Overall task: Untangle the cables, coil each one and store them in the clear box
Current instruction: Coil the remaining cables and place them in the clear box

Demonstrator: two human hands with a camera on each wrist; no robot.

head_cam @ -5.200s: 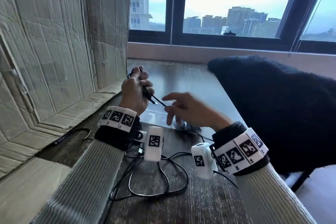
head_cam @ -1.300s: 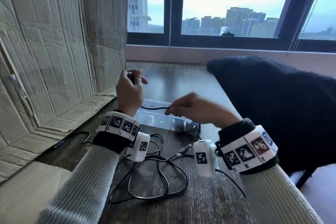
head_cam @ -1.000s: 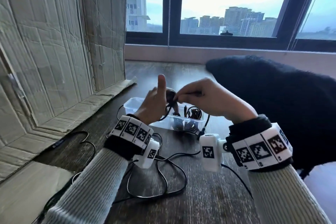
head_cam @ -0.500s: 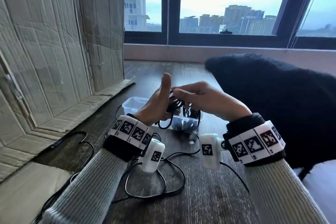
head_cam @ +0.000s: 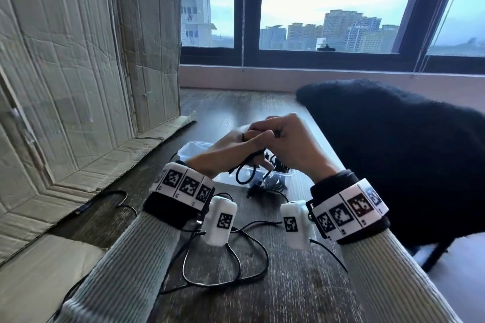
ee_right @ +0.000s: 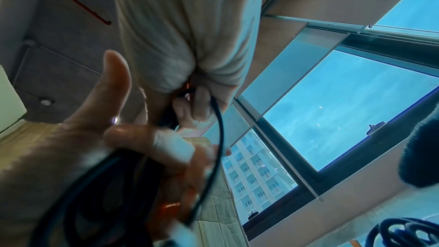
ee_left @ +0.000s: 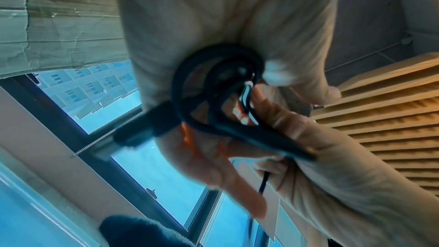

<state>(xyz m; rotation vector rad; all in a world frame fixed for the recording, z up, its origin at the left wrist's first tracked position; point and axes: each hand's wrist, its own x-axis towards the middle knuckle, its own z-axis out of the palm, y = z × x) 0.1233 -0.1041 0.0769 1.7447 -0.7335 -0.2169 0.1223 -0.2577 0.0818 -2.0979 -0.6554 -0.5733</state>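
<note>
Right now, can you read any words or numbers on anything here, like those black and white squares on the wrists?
No words or numbers can be read.
Left wristband: black and white square code patterns; tiny marks beneath them are too small to read.
Right wristband: the same patterns, tiny marks unreadable.
Two white wrist cameras: one code square each, no text.

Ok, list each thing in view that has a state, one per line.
left hand: holds the coiled black cable
right hand: pinches the same cable
coiled black cable: wound in loops, held above the box
clear box: open, no lid on it, coiled cables inside
loose cable: uncoiled, sprawled on the table
</note>
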